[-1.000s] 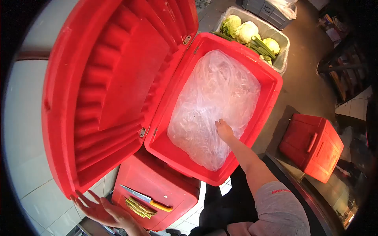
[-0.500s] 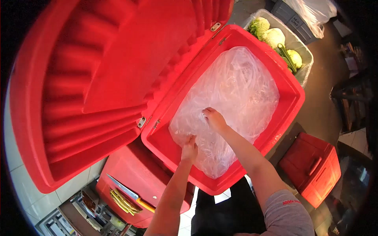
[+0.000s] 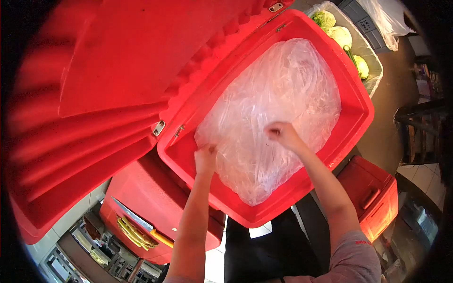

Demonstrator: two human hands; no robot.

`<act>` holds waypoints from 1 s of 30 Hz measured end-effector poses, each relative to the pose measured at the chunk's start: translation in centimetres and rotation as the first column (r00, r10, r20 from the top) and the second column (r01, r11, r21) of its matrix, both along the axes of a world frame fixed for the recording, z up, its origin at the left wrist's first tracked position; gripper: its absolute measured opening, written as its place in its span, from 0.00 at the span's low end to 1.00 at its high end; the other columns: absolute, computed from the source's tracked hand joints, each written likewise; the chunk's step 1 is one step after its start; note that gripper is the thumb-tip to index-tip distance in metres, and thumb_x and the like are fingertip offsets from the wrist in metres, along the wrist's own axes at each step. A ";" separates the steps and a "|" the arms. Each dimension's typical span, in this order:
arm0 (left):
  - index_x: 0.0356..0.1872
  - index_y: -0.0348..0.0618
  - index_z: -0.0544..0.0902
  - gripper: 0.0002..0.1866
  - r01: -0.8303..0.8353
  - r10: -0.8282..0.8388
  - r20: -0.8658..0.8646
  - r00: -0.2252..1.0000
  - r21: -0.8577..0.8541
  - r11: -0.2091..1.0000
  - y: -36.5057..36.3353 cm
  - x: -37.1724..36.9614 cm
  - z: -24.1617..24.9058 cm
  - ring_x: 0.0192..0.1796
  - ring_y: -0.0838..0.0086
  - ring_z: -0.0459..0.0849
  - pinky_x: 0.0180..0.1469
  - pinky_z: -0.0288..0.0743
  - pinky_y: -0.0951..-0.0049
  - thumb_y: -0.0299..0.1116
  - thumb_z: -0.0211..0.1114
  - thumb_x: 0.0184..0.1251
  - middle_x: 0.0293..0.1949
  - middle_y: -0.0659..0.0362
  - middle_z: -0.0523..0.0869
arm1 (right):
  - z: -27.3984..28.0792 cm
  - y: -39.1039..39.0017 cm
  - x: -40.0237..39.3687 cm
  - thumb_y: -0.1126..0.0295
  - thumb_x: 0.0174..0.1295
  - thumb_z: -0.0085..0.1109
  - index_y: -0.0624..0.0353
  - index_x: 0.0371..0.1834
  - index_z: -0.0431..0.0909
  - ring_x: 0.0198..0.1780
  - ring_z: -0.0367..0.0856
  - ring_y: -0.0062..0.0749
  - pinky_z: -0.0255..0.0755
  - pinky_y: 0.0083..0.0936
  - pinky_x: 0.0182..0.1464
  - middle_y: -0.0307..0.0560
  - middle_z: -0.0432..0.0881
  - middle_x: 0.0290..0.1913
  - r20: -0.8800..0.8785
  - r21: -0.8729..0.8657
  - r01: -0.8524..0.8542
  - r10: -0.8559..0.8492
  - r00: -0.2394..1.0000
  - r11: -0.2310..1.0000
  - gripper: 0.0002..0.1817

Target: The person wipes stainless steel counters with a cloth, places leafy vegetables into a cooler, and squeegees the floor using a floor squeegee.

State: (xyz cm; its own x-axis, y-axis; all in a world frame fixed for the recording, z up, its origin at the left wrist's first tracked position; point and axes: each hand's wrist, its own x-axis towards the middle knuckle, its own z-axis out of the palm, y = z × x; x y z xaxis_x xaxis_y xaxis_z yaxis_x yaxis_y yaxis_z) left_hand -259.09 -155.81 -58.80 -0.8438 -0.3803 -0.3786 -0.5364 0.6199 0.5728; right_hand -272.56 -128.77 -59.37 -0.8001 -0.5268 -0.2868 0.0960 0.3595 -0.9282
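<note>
A large clear plastic bag (image 3: pixel 283 94) lies crumpled and puffed up inside a red cooler bin (image 3: pixel 361 106) whose lid (image 3: pixel 132 52) stands open to the left. My left hand (image 3: pixel 205 155) is at the bag's left edge, fingers closed on the plastic. Over the middle of the bag, my right hand (image 3: pixel 283 134) is curled with its fingers pinched together on the film; motion blurs the fingertips. What lies beneath the plastic is hard to make out.
At the lower left, a knife (image 3: pixel 137 217) and some long yellow-green stalks (image 3: pixel 134 233) rest on another red cooler (image 3: pixel 141 188). A lined bin with cabbages (image 3: pixel 340 37) stands at the upper right, beside a grey crate (image 3: pixel 361 21). A smaller red box (image 3: pixel 368 188) sits at the right.
My right hand has moved right across the bag and my left hand has shifted left and up, so they are farther apart. The view has shifted, and the bag's near edge looks rearranged.
</note>
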 end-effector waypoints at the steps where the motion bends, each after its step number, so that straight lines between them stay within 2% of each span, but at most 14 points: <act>1: 0.31 0.36 0.81 0.08 0.041 -0.042 -0.048 0.998 -0.036 0.999 -0.5 0.2 1.0 0.35 0.61 0.82 0.40 0.77 0.66 0.24 0.65 0.47 0.32 0.50 0.82 | -0.3 0.6 1.4 0.78 0.50 0.60 0.63 0.29 0.79 0.29 0.80 0.35 0.74 0.27 0.32 0.49 0.79 0.25 -0.127 0.087 -0.069 0.080 0.989 0.994 0.04; 3: 0.33 0.36 0.81 0.09 0.118 -0.139 -0.172 0.975 -0.127 0.985 -0.2 0.2 3.3 0.37 0.62 0.82 0.40 0.77 0.67 0.21 0.66 0.46 0.34 0.51 0.82 | -0.9 0.9 3.7 0.78 0.48 0.59 0.62 0.28 0.79 0.31 0.80 0.42 0.74 0.31 0.34 0.52 0.78 0.26 -0.219 0.203 -0.047 0.092 0.971 0.978 0.03; 5: 0.34 0.37 0.80 0.11 0.013 -0.012 -0.342 0.940 -0.002 1.000 1.5 0.6 2.4 0.39 0.61 0.81 0.40 0.76 0.67 0.20 0.66 0.46 0.37 0.51 0.80 | -2.1 -0.2 5.5 0.78 0.47 0.58 0.62 0.25 0.79 0.32 0.79 0.47 0.73 0.34 0.36 0.53 0.78 0.26 -0.167 0.247 0.105 -0.065 0.984 0.963 0.02; 6: 0.35 0.37 0.80 0.12 -0.032 0.058 -0.411 0.910 0.068 0.997 2.8 1.0 1.9 0.39 0.60 0.81 0.40 0.76 0.67 0.19 0.66 0.46 0.38 0.51 0.80 | -3.6 -0.2 6.1 0.78 0.47 0.58 0.62 0.25 0.79 0.32 0.79 0.46 0.73 0.34 0.36 0.54 0.78 0.27 -0.217 0.318 0.070 0.001 0.976 0.945 0.03; 9: 0.43 0.41 0.78 0.18 0.298 -0.267 -0.269 0.925 0.081 0.951 7.6 2.2 1.4 0.44 0.57 0.78 0.46 0.75 0.68 0.21 0.66 0.48 0.42 0.51 0.76 | -6.3 -0.3 7.1 0.79 0.46 0.58 0.63 0.26 0.79 0.33 0.79 0.46 0.73 0.36 0.36 0.55 0.77 0.30 -0.276 0.410 0.009 0.115 0.954 0.912 0.03; 14: 0.40 0.41 0.79 0.13 0.220 -0.217 -0.057 0.974 0.039 0.975 9.9 3.5 -2.8 0.39 0.56 0.79 0.42 0.75 0.61 0.23 0.64 0.50 0.38 0.51 0.77 | -1.9 -0.7 4.9 0.81 0.45 0.56 0.64 0.27 0.78 0.34 0.78 0.48 0.72 0.38 0.36 0.55 0.77 0.33 -0.112 0.195 0.167 -0.147 0.983 0.967 0.05; 17: 0.36 0.41 0.80 0.09 0.176 -0.173 -0.034 0.984 0.135 0.975 9.0 3.5 -3.4 0.40 0.54 0.79 0.43 0.75 0.61 0.24 0.62 0.51 0.35 0.50 0.78 | -1.8 -2.7 3.4 0.79 0.47 0.55 0.64 0.28 0.79 0.32 0.79 0.46 0.74 0.33 0.36 0.56 0.79 0.32 -0.299 0.225 0.143 -0.072 0.952 0.964 0.05; 20: 0.32 0.41 0.80 0.05 0.251 -0.259 0.056 0.964 0.126 0.960 8.9 4.4 -3.0 0.39 0.54 0.79 0.43 0.75 0.60 0.27 0.59 0.54 0.34 0.49 0.80 | -6.4 -3.7 3.8 0.75 0.50 0.52 0.63 0.27 0.79 0.34 0.80 0.46 0.75 0.35 0.36 0.58 0.78 0.33 -0.311 0.554 -0.102 0.320 0.895 0.826 0.06; 22: 0.26 0.39 0.81 0.05 0.281 -0.297 0.147 0.944 0.119 0.952 9.6 6.2 -1.4 0.39 0.54 0.80 0.42 0.74 0.58 0.28 0.58 0.54 0.32 0.49 0.80 | -9.3 -3.5 7.1 0.72 0.51 0.50 0.61 0.25 0.78 0.36 0.79 0.48 0.74 0.39 0.38 0.59 0.78 0.33 -0.095 0.529 -0.049 0.117 0.989 0.847 0.07; 24: 0.28 0.39 0.80 0.08 0.525 -0.517 0.170 0.839 0.000 0.851 10.8 10.2 -1.1 0.40 0.52 0.79 0.43 0.74 0.57 0.30 0.55 0.57 0.35 0.49 0.80 | -7.3 -1.3 10.6 0.71 0.48 0.52 0.62 0.24 0.78 0.38 0.78 0.50 0.72 0.41 0.41 0.59 0.78 0.32 -0.123 0.715 -0.333 0.580 0.805 0.615 0.07; 25: 0.34 0.37 0.79 0.09 0.573 -0.561 0.191 0.806 -0.010 0.819 11.7 12.2 -0.6 0.39 0.53 0.80 0.41 0.76 0.58 0.30 0.54 0.57 0.37 0.47 0.80 | -8.6 0.7 13.1 0.70 0.47 0.53 0.62 0.24 0.78 0.35 0.78 0.52 0.72 0.42 0.41 0.57 0.78 0.30 -0.107 0.654 -0.302 0.480 0.871 0.693 0.07; 26: 0.40 0.34 0.77 0.12 0.615 -0.597 0.217 0.772 -0.023 0.788 12.8 14.1 0.2 0.38 0.53 0.81 0.39 0.77 0.59 0.29 0.53 0.57 0.38 0.45 0.80 | -3.1 1.5 12.1 0.69 0.47 0.53 0.61 0.24 0.78 0.34 0.78 0.50 0.72 0.40 0.38 0.57 0.78 0.29 -0.099 0.512 -0.349 0.458 0.883 0.785 0.07; 27: 0.40 0.35 0.76 0.12 0.597 -0.589 0.225 0.776 0.041 0.801 13.9 15.3 1.6 0.39 0.53 0.80 0.42 0.76 0.59 0.30 0.53 0.57 0.39 0.46 0.79 | -7.4 3.9 14.2 0.70 0.45 0.55 0.61 0.24 0.78 0.33 0.78 0.49 0.71 0.39 0.36 0.56 0.78 0.28 -0.045 0.475 -0.352 0.422 0.906 0.807 0.07; 30: 0.37 0.37 0.75 0.10 0.412 -0.445 0.054 0.894 0.294 0.862 15.7 17.0 7.5 0.44 0.54 0.77 0.49 0.72 0.57 0.31 0.53 0.58 0.39 0.49 0.78 | 2.2 6.4 12.0 0.77 0.43 0.58 0.63 0.23 0.76 0.31 0.77 0.48 0.70 0.37 0.33 0.55 0.76 0.26 -0.153 0.310 -0.146 0.201 0.967 0.940 0.03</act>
State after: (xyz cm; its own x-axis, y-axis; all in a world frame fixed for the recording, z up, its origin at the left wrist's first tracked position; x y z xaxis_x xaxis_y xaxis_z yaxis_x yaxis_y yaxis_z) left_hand -242.05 -140.09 -51.25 -0.8434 0.1389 -0.5191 -0.3261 0.6355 0.6999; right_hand -260.56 -122.40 -57.13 -0.7562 -0.5765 -0.3095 -0.1513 0.6143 -0.7744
